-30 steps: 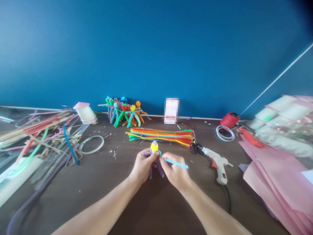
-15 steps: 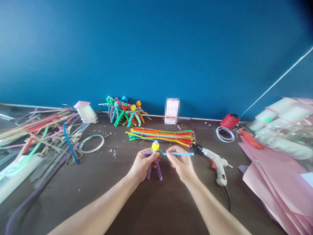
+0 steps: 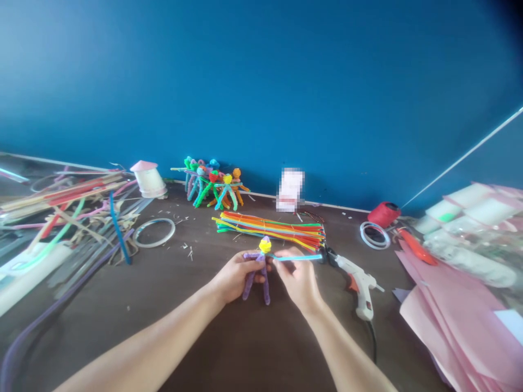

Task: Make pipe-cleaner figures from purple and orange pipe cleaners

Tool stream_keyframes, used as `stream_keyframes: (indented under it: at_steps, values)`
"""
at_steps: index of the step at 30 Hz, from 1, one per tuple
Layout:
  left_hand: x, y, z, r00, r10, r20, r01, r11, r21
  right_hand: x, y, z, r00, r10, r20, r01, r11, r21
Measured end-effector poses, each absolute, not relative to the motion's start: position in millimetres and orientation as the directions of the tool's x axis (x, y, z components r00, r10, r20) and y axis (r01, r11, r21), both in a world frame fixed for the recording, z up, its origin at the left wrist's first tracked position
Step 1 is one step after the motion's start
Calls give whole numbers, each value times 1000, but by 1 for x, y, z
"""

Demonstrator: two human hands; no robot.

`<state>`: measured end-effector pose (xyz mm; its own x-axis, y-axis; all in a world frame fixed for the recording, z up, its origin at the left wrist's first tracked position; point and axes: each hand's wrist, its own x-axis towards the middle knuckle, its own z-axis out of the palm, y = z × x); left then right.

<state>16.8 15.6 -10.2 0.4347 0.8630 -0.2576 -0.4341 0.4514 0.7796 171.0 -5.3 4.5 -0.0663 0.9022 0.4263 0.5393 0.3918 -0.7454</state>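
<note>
Between my hands stands a small pipe-cleaner doll (image 3: 266, 246) with a yellow head and purple arms and legs. My left hand (image 3: 240, 275) is closed around its body, thumb in front, with the purple legs hanging below. A light-blue pipe cleaner (image 3: 304, 258) sticks out to the right from the doll's neck area. Thumb and forefinger of my right hand (image 3: 299, 276) pinch this strip close to the doll. Where its inner end meets the doll is too small to make out. Just beyond my hands lies a tied bundle of colourful pipe cleaners (image 3: 269, 228).
Several finished pipe-cleaner dolls (image 3: 216, 188) stand by the blue wall. A glue gun (image 3: 359, 286) lies right of my hand, its cord running forward. Loose strips (image 3: 73, 201) and a tape ring (image 3: 154, 233) are left; red thread (image 3: 384, 214) and pink sheets (image 3: 445, 310) are right.
The view has tilted slightly. My right hand has come closer to the doll along the blue pipe cleaner, while my left hand keeps its hold.
</note>
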Motion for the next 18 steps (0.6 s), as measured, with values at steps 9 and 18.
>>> stream_keyframes:
  at_steps: [9, 18]
  values:
    - [19, 15, -10, 437, 860, -265, -345, 432, 833, 171, -7, 3, -37, 930, 366, 517, 332, -789]
    - [20, 13, -8, 426, 873, -237, -319, 390, 864, 168, -5, 1, 69, 962, 264, 459, 204, -865]
